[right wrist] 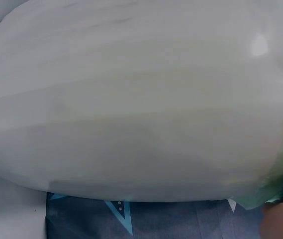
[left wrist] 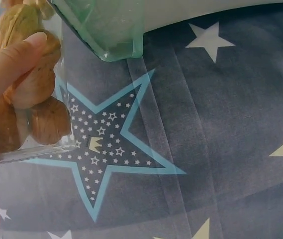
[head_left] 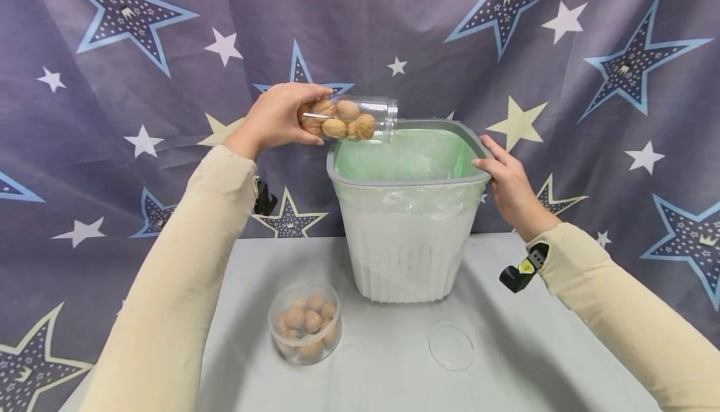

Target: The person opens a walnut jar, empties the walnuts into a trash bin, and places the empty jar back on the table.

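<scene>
Sleeves (head_left: 163,299): cream, one along each side, a black wrist camera (head_left: 523,269) at the right cuff and another at the left.
Left hand (head_left: 281,117): curled round the base end of the jar (head_left: 384,115), opened only to its width, thumb against the clear wall.
Jar: lying nearly level in the air, its uncovered mouth above the left part of the bin (head_left: 405,249).
Walnuts (head_left: 334,128): several inside the jar, behind its mouth.
Right hand (head_left: 509,184): thumb and fingers pinching the bin's grey rim at its right side.
Bin: white, upright on the table (head_left: 382,381), green liner (head_left: 405,157) inside.
Tub (head_left: 276,336): round, clear, left of the bin, more walnuts in it.
Disc (head_left: 451,347): clear, flat on the table, in front of the bin.
Curtain (head_left: 388,30): dark, starred, behind everything.
</scene>
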{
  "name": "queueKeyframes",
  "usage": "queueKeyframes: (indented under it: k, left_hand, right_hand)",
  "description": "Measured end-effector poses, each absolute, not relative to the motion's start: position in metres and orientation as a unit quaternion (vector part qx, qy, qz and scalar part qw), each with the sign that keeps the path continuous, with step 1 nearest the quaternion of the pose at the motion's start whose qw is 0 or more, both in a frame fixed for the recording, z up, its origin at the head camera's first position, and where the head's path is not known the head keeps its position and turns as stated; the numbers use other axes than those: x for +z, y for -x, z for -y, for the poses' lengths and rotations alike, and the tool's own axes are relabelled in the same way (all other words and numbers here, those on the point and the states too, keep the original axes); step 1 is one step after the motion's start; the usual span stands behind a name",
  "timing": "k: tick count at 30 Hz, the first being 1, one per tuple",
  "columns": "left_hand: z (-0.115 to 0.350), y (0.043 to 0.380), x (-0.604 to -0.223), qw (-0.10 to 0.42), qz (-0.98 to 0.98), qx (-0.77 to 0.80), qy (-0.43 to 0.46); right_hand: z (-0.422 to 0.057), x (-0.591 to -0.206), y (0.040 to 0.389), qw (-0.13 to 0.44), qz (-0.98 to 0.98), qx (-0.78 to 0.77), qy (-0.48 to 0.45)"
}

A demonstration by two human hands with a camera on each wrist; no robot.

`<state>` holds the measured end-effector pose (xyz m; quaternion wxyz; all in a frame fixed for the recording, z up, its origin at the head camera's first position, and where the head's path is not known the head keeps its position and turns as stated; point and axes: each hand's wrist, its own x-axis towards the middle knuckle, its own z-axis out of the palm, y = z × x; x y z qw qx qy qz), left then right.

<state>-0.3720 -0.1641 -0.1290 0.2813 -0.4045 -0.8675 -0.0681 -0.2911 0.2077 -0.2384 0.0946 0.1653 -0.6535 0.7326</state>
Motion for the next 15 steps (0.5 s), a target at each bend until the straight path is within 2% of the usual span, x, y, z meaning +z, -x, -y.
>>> queueKeyframes:
  k: [15]
  left_hand:
    - [0.1629,0.3714,-0.1293,0.294,0.86,-0.033,0.415]
  right_hand:
    - [-0.2067,-0.2408,0.2916,0.103,0.645,0.738,-0.167]
